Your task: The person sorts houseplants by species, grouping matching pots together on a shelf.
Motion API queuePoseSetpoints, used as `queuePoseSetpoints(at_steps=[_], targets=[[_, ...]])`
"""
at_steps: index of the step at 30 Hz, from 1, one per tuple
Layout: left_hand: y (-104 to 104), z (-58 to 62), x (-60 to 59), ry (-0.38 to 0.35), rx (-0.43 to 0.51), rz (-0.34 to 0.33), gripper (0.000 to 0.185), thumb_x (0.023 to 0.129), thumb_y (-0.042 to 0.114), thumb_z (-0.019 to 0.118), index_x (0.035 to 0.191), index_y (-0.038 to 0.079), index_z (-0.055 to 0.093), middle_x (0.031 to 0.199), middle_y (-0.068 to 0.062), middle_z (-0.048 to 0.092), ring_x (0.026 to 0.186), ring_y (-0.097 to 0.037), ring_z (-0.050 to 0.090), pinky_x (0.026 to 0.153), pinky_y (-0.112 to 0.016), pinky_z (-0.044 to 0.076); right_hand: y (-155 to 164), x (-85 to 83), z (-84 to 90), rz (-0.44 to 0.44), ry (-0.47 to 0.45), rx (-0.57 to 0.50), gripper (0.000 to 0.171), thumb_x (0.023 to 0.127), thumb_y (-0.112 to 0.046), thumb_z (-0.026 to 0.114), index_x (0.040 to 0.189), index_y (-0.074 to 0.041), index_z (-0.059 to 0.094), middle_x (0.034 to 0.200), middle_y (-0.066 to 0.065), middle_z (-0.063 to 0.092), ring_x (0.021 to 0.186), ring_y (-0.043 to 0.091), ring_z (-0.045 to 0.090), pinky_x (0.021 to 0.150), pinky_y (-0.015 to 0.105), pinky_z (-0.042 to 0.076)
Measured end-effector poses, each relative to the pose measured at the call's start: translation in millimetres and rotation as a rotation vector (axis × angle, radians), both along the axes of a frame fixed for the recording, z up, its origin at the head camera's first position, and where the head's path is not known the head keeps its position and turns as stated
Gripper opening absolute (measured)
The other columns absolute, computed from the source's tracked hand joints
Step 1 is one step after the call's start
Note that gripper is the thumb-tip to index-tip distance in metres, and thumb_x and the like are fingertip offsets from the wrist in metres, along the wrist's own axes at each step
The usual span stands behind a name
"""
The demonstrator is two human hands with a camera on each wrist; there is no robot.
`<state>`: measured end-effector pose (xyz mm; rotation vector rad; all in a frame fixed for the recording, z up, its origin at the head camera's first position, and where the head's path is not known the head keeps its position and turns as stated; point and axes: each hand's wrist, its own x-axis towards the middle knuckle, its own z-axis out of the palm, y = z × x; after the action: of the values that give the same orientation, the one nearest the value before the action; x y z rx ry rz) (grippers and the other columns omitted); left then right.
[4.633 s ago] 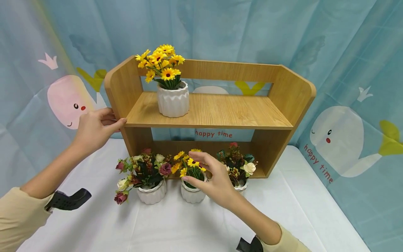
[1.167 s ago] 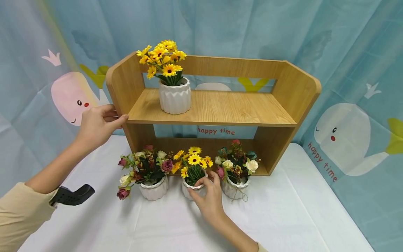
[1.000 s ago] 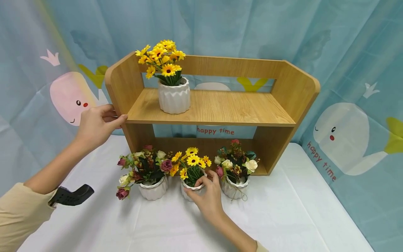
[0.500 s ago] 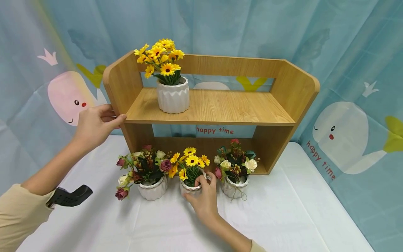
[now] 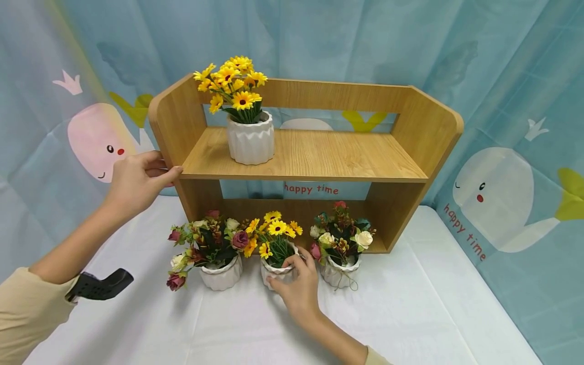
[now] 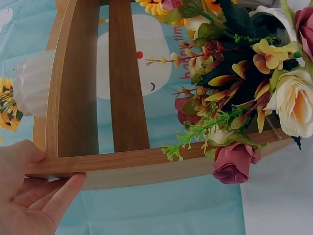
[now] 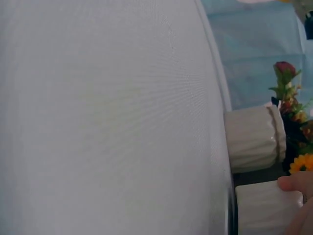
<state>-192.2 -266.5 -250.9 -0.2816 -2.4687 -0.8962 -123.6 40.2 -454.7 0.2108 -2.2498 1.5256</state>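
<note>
My left hand (image 5: 134, 183) grips the left side panel of a wooden two-tier shelf (image 5: 175, 121). In the left wrist view, the thumb and fingers (image 6: 63, 198) lie on either side of the panel's edge. Down on the tabletop, my right hand (image 5: 300, 294) holds the rim of a white pot (image 5: 272, 276) with small yellow sunflowers (image 5: 277, 228). The thumb presses the front of this pot, and other fingers reach its right side. The right wrist view shows the thumb on the pot's wall (image 7: 266, 210); most of the hand is cut off there.
A taller pot of yellow sunflowers (image 5: 251, 142) stands on the upper shelf board, left of centre. Rose pots flank the held pot: a left one (image 5: 222, 276) and a right one (image 5: 339, 274) with a string bow. White cloth (image 5: 388, 314) covers the table; a blue curtain hangs behind.
From hovering above the small sunflower pot, my right hand has come down and taken hold of its rim. That pot has shifted slightly left. My left hand stays on the shelf panel.
</note>
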Motion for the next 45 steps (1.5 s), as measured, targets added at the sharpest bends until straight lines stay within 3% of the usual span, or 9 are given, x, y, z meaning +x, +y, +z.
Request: queuePoseSetpoints(at_steps=[2, 5, 8, 12, 15, 20, 25, 38, 45], targets=[[0.3, 0.0, 0.0, 0.001, -0.001, 0.001, 0.037, 0.099, 0.011, 0.073, 0.122, -0.017, 0.067, 0.110, -0.040, 0.071, 0.093, -0.050, 0.074, 0.066, 0.005, 0.040, 1.3, 0.1, 1.5, 0.005, 0.020, 0.002, 0.044, 0.064, -0.003, 0.098, 0.081, -0.014, 0.058, 0.141, 0.025, 0.059, 0.127, 0.051, 0.059, 0.104, 0.060, 0.054], [0.2, 0.4, 0.3, 0.003, -0.001, 0.000, 0.036, 0.099, 0.010, 0.073, 0.122, -0.017, 0.067, 0.109, -0.040, 0.071, 0.087, -0.040, 0.078, 0.066, 0.005, 0.040, 3.5, 0.2, 5.4, 0.020, 0.019, -0.002, 0.043, 0.065, -0.002, 0.098, 0.082, -0.014, 0.060, 0.143, 0.026, 0.059, 0.128, 0.053, 0.059, 0.104, 0.062, 0.053], [-0.3, 0.6, 0.3, 0.004, 0.001, 0.001, 0.036, 0.099, 0.011, 0.074, 0.122, -0.017, 0.068, 0.109, -0.039, 0.071, 0.075, -0.007, 0.078, 0.065, 0.004, 0.040, 5.6, 0.2, 9.2, 0.037, -0.005, -0.006, 0.042, 0.066, -0.003, 0.098, 0.082, -0.015, 0.061, 0.145, 0.026, 0.059, 0.130, 0.055, 0.057, 0.104, 0.063, 0.052], [-0.5, 0.2, 0.0, -0.002, 0.009, -0.005, 0.037, 0.099, 0.011, 0.074, 0.123, -0.017, 0.067, 0.110, -0.040, 0.071, 0.068, 0.029, 0.055, 0.066, 0.004, 0.040, 8.1, 0.4, 14.7, 0.061, -0.024, -0.020, 0.040, 0.067, -0.003, 0.097, 0.082, -0.014, 0.062, 0.146, 0.026, 0.059, 0.133, 0.056, 0.055, 0.104, 0.064, 0.052], [-0.2, 0.2, -0.3, -0.008, 0.005, -0.005, 0.038, 0.099, 0.011, 0.073, 0.123, -0.017, 0.067, 0.110, -0.040, 0.071, 0.071, 0.016, 0.067, 0.066, 0.004, 0.040, 9.7, 1.7, 18.9, 0.071, -0.019, -0.024, 0.039, 0.068, -0.002, 0.097, 0.082, -0.014, 0.062, 0.146, 0.026, 0.059, 0.133, 0.056, 0.055, 0.099, 0.062, 0.054], [0.6, 0.5, -0.3, -0.015, -0.007, 0.004, 0.038, 0.100, 0.011, 0.073, 0.124, -0.018, 0.066, 0.111, -0.040, 0.070, 0.092, -0.048, 0.075, 0.065, 0.005, 0.040, 12.4, 4.0, 27.3, 0.075, -0.009, -0.016, 0.039, 0.068, -0.002, 0.096, 0.082, -0.015, 0.062, 0.147, 0.022, 0.060, 0.134, 0.050, 0.057, 0.092, 0.050, 0.055], [0.4, 0.7, 0.2, -0.019, -0.006, 0.004, 0.038, 0.100, 0.011, 0.073, 0.124, -0.018, 0.066, 0.111, -0.040, 0.070, 0.091, -0.047, 0.075, 0.065, 0.004, 0.041, 14.5, 5.6, 36.7, 0.093, -0.006, -0.026, 0.039, 0.067, -0.002, 0.096, 0.082, -0.015, 0.062, 0.147, 0.019, 0.062, 0.135, 0.045, 0.057, 0.090, 0.044, 0.050], [1.5, 0.6, -0.1, -0.026, -0.008, 0.004, 0.040, 0.100, 0.011, 0.072, 0.126, -0.018, 0.065, 0.113, -0.041, 0.070, 0.099, -0.055, 0.071, 0.066, 0.005, 0.039, 19.4, 11.2, 61.1, 0.131, -0.004, -0.062, 0.036, 0.070, -0.003, 0.096, 0.085, -0.013, 0.066, 0.149, 0.018, 0.060, 0.139, 0.049, 0.053, 0.102, 0.061, 0.055], [0.3, 1.1, -1.1, -0.023, -0.007, 0.004, 0.039, 0.100, 0.011, 0.073, 0.125, -0.017, 0.066, 0.112, -0.040, 0.070, 0.087, -0.035, 0.079, 0.066, 0.005, 0.040, 24.1, 13.4, 77.0, 0.144, -0.024, -0.089, 0.035, 0.069, -0.001, 0.096, 0.087, -0.010, 0.067, 0.149, 0.019, 0.060, 0.142, 0.043, 0.053, 0.107, 0.055, 0.053]])
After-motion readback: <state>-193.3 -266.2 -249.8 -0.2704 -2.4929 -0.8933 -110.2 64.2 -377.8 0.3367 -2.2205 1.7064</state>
